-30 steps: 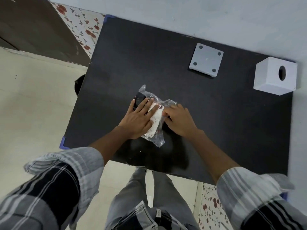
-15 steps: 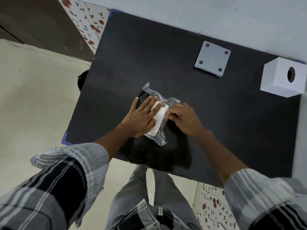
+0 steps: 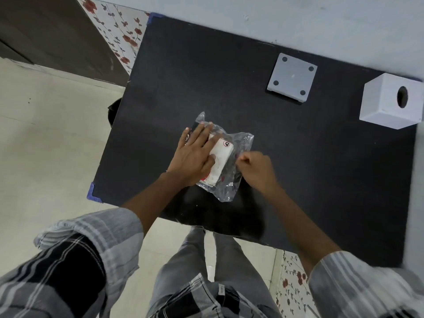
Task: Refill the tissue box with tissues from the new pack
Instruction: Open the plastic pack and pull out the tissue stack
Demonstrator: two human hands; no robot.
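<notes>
Pressing flat with fingers spread, the left hand (image 3: 193, 157) pins the tissue pack (image 3: 221, 158) to the black tabletop (image 3: 298, 157) — the right hand (image 3: 255, 169), just beside it, pinches the clear wrapper's right edge, fingers curled shut. Farther back lie a grey square lid (image 3: 291, 78) and, at the far right, the white tissue box (image 3: 391, 101).

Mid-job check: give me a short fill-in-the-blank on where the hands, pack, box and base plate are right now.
1. The left hand lies flat on the ____.
2. The right hand pinches the pack's clear ____.
3. The white box has a round ____ on top.
4. The grey plate lies to the ____ of the box on the table.

Missing words: pack; wrapper; hole; left
</notes>
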